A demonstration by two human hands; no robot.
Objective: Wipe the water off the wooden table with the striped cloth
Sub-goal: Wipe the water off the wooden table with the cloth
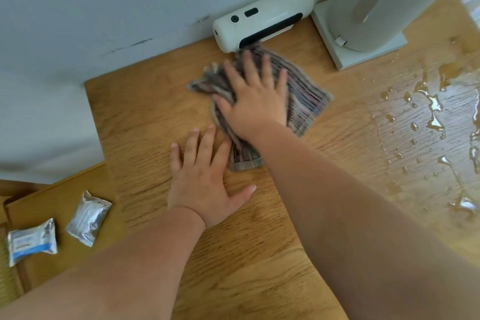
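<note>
The striped cloth lies crumpled on the wooden table, near its far edge. My right hand presses flat on the cloth with fingers spread and straight; it looks blurred. My left hand rests flat on the bare wood just in front of the cloth, fingertips at the cloth's near corner. Water stands in puddles and drops over the right part of the table, apart from the cloth.
A white device lies against the wall just behind the cloth. A white stand base sits at the back right. Two foil packets lie on a lower wooden surface at the left.
</note>
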